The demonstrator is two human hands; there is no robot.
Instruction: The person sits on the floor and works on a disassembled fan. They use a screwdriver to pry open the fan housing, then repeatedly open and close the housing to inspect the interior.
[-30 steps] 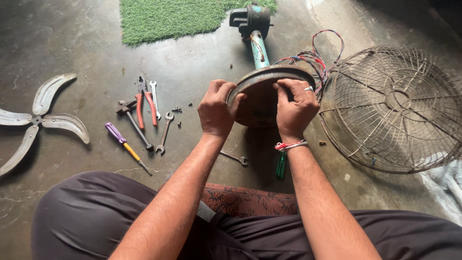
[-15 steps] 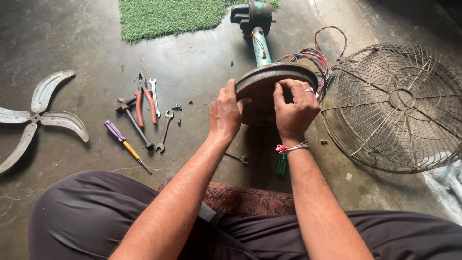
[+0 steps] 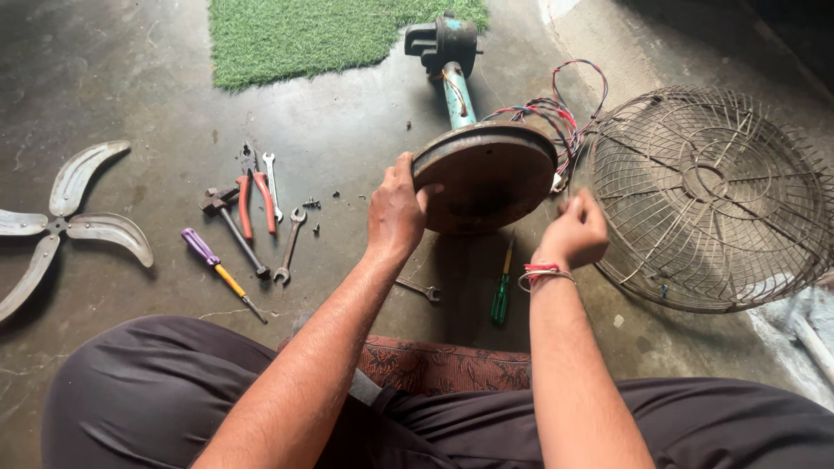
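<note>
My left hand [image 3: 395, 211] grips the left rim of a round rusty fan base [image 3: 486, 176], tilted up on edge with its underside facing me. A green stand pole [image 3: 455, 91] runs from the base away to a dark bracket. My right hand [image 3: 575, 233] hovers just right of the base with fingers loosely curled, holding nothing I can see, close to a bundle of red, blue and black wires [image 3: 556, 113]. A green screwdriver [image 3: 501, 291] and a small spanner [image 3: 420, 289] lie on the floor below the base.
A wire fan guard [image 3: 708, 195] lies at the right. Metal fan blades [image 3: 61, 226] lie at the far left. Red pliers [image 3: 252, 195], spanners, a hammer and a purple-handled screwdriver [image 3: 215, 269] lie left of centre. A green mat [image 3: 313, 35] lies beyond.
My right hand has let go of the base's rim and dropped to its right side. My left hand still holds the rim, and the base has tipped further up.
</note>
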